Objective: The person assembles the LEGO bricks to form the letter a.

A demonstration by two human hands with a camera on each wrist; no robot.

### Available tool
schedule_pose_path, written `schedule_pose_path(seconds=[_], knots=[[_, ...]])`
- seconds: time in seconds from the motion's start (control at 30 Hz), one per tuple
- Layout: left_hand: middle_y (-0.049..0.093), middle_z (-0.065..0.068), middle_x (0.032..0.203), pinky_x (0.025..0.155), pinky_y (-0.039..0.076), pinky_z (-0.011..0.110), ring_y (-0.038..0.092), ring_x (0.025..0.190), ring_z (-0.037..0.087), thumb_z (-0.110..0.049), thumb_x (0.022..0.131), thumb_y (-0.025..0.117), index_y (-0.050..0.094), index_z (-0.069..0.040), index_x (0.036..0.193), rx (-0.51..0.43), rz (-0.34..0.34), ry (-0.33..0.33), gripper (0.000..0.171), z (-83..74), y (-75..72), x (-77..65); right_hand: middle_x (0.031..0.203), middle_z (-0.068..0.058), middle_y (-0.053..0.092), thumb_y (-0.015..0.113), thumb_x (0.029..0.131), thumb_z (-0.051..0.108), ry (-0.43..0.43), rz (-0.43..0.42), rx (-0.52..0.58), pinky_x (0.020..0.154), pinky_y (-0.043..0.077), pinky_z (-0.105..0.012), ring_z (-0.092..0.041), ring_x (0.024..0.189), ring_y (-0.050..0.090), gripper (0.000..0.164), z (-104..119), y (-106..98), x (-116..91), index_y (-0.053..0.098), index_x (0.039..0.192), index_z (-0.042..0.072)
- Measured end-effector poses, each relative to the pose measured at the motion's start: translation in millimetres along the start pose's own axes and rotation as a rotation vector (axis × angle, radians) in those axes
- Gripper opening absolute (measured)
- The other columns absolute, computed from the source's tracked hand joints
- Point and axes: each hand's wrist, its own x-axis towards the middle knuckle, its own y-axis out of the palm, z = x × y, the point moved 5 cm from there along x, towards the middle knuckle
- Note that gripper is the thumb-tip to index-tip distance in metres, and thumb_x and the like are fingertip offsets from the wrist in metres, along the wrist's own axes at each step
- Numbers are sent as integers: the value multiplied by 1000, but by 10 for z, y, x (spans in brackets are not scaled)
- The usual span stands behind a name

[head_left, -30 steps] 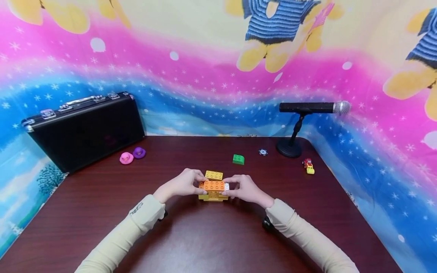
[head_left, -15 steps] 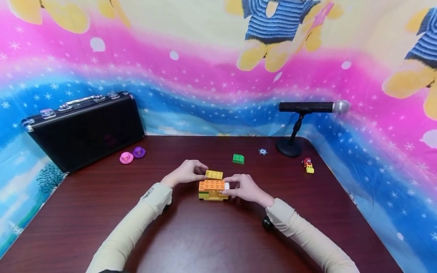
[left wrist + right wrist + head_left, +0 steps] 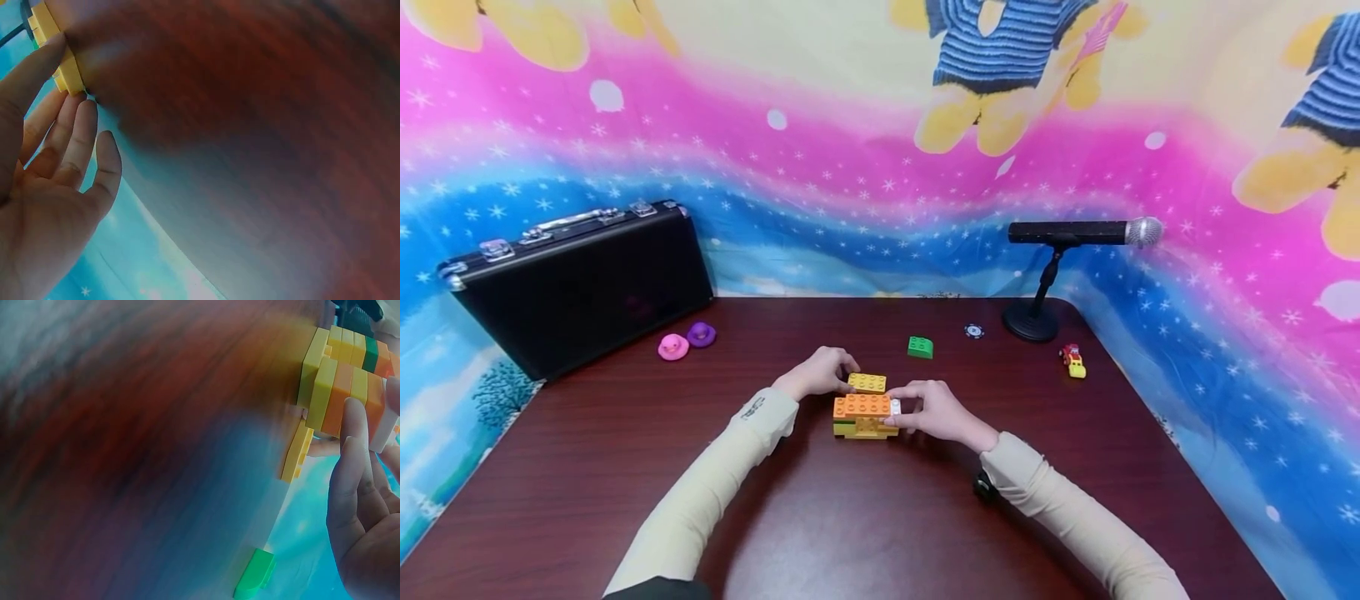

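A small build of stacked toy bricks [image 3: 862, 406] stands on the table, orange on top, with yellow layers, a green strip and a white brick [image 3: 895, 407] at its right end. My right hand [image 3: 942, 414] grips that end between thumb and fingers. Just behind the build lies a loose yellow brick [image 3: 867, 382] with studs up. My left hand [image 3: 826, 372] pinches its left end; in the left wrist view the thumb overlaps the yellow brick [image 3: 74, 74] and fingertips meet its end. Layered sides of the build [image 3: 340, 394] show in the right wrist view.
Behind lie a green brick [image 3: 920, 347] and a poker chip [image 3: 973, 331]. A microphone on a stand [image 3: 1033, 321] and a toy car [image 3: 1072, 361] are at right. Pink [image 3: 673, 347] and purple [image 3: 702, 334] rubber ducks sit by a black case [image 3: 587, 292] at left.
My left hand has let go of the brick build's left end and moved back to the loose yellow brick, taking its left end. The right hand has kept its grip on the build.
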Motion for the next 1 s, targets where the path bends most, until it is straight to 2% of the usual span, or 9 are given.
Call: schedule_pose_path(seconds=[0.2, 0.37, 0.5, 0.63, 0.73, 0.87, 1.0], knots=[[63, 3, 89, 67, 48, 27, 58, 74, 12, -22, 74, 74, 67, -9, 94, -32, -6, -20, 25, 57, -6, -14, 95, -1, 60, 73, 75, 31, 1, 8, 15, 52, 51, -33, -20, 56, 63, 45, -17, 4, 13, 62, 116, 15], [63, -1, 82, 66, 49, 28, 59, 71, 9, -23, 71, 75, 66, -10, 90, -148, -37, -55, 24, 145, -79, -65, 97, -1, 59, 73, 75, 31, 13, 13, 16, 52, 51, -33, -21, 57, 63, 46, -10, 11, 20, 61, 117, 15], [63, -2, 79, 67, 49, 28, 59, 71, 10, -25, 70, 77, 65, -12, 89, -242, -88, -57, 27, 114, -218, -166, 102, -2, 59, 73, 75, 31, 20, 11, 16, 50, 51, -34, -21, 56, 63, 46, -2, 22, 16, 61, 116, 15], [63, -1, 79, 67, 50, 28, 60, 71, 12, -25, 68, 78, 64, -13, 89, -314, -123, -14, 28, -28, -359, -303, 104, -3, 60, 73, 75, 32, 14, 7, 23, 49, 51, -34, -21, 55, 63, 46, -2, 21, 11, 61, 115, 14], [64, -1, 82, 67, 51, 27, 61, 73, 12, -24, 68, 78, 63, -13, 91, -341, -109, 34, 30, -172, -415, -398, 102, -5, 61, 73, 74, 33, 12, 5, 46, 48, 51, -34, -21, 55, 63, 47, -15, 19, 5, 60, 114, 11], [65, -2, 85, 67, 51, 25, 61, 74, 10, -22, 68, 78, 64, -13, 96, -337, -66, 104, 32, -354, -433, -483, 100, -5, 61, 74, 74, 33, 8, 1, 65, 48, 51, -33, -21, 55, 63, 46, -29, 10, 3, 59, 111, 11], [65, -1, 88, 65, 51, 23, 61, 72, 9, -19, 68, 77, 67, -11, 100, -306, -54, 170, 34, -462, -416, -526, 102, -4, 59, 74, 74, 31, 1, 1, 68, 48, 51, -34, -22, 56, 62, 42, -25, 8, 2, 59, 108, 12]])
